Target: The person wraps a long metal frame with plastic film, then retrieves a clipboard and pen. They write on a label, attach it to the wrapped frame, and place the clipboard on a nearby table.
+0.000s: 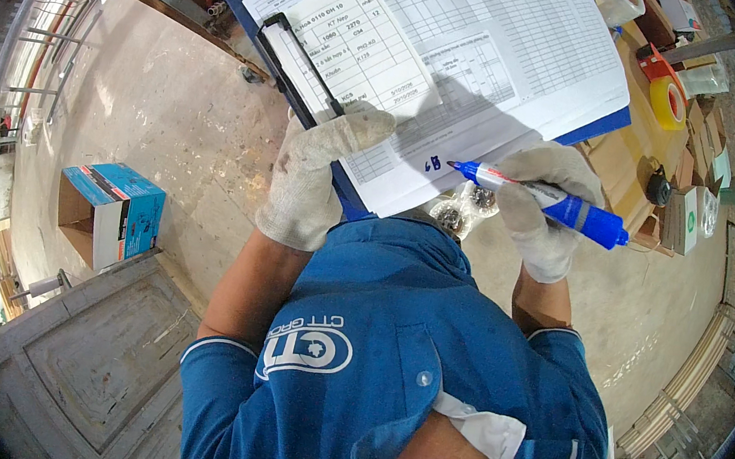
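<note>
My left hand (314, 178), in a whitish work glove, grips a blue clipboard (613, 126) at its lower left edge, the thumb lying over the paper. Printed sheets (542, 50) with tables cover the board. A smaller printed slip (382, 59) lies on top, beside the black clip (300, 68). In my gloved right hand (548, 173) is a blue and white marker (582, 216), uncapped, its dark tip pointing left. The tip is close to some blue handwritten marks (434, 163) on the lower sheet; whether it touches the paper I cannot tell.
An open blue and white carton (120, 210) stands on the floor at left, near a grey panelled board (90, 361). Cardboard (619, 168), a yellow tape roll (667, 102) and a small black round item (659, 186) lie at right. Long strips (676, 383) lie further right.
</note>
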### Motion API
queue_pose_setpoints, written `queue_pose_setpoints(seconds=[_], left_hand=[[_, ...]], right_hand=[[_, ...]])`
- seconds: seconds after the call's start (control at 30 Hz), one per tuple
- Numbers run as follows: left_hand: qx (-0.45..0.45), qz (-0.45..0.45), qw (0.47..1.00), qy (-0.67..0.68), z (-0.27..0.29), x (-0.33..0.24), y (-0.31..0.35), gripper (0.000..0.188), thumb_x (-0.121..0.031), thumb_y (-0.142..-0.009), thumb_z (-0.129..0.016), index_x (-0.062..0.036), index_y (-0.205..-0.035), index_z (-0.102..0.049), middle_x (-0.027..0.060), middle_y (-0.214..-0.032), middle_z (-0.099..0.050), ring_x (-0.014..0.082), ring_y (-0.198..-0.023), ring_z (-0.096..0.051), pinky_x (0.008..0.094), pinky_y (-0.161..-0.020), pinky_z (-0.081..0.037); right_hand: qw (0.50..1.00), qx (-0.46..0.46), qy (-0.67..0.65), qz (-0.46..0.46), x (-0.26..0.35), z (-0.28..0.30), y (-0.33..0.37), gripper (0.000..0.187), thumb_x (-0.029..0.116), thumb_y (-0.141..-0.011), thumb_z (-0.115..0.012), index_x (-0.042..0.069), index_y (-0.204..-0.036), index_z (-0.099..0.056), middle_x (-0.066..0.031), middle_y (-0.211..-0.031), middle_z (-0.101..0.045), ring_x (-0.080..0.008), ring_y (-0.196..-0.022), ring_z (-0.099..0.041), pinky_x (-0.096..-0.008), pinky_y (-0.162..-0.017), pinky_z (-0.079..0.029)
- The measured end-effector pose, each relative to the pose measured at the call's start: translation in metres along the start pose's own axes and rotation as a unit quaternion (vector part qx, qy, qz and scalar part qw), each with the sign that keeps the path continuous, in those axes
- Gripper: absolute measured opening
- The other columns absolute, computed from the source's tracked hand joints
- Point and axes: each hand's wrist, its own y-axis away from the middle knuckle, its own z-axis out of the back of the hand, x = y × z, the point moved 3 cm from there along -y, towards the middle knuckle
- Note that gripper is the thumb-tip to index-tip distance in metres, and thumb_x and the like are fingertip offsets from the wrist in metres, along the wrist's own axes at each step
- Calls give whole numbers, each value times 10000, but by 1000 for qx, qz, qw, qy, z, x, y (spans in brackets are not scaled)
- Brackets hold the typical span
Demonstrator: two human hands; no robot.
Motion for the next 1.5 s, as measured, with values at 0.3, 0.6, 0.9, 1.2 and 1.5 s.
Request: queue_pose_setpoints(seconds=[0.3, 0.6, 0.9, 1.2, 1.5], left_hand=[[20, -7, 999, 29, 4, 2, -10, 366, -88, -864, -701, 11, -1197, -583, 118, -1024, -682, 199, -905, -685, 314, -797, -585], [10, -2, 1000, 13, -1, -1, -7, 429, -103, -818, -722, 12, -1206, -581, 136, -1048, -673, 219, -930, -688, 334, -812, -593], [16, 18, 999, 31, -8, -8, -5, 510, -29, -761, -740, 11, -1240, -570, 135, -1081, -659, 227, -951, -680, 347, -823, -588], [11, 10, 999, 50, -2, -5, -5, 410, -21, -779, -731, 11, -1169, -610, 101, -995, -676, 201, -922, -679, 336, -800, -586], [19, -10, 1000, 22, 0, -3, -7, 380, -61, -813, -725, 11, -1167, -609, 83, -988, -674, 184, -909, -678, 324, -806, -580]], right_hand=[[998, 11, 61, -1, -8, -1, -7, 161, 159, -764, -829, 57, -852, -741, -72, -778, -712, -122, -663, -673, -242, -590, -512], [1000, -2, 24, -21, -7, -2, -5, 166, 144, -769, -830, 42, -857, -734, -75, -801, -714, -112, -696, -678, -241, -608, -524], [998, 15, 38, -38, -11, -1, -3, 192, 140, -762, -829, 33, -895, -741, -92, -837, -721, -132, -697, -681, -251, -600, -519], [1000, -9, -19, -22, -8, -1, -6, 163, 152, -759, -822, 46, -857, -748, -83, -794, -717, -139, -682, -683, -252, -607, -519], [999, 17, 38, -10, -7, 1, -6, 174, 159, -758, -824, 50, -868, -744, -67, -787, -717, -129, -701, -682, -254, -623, -528]])
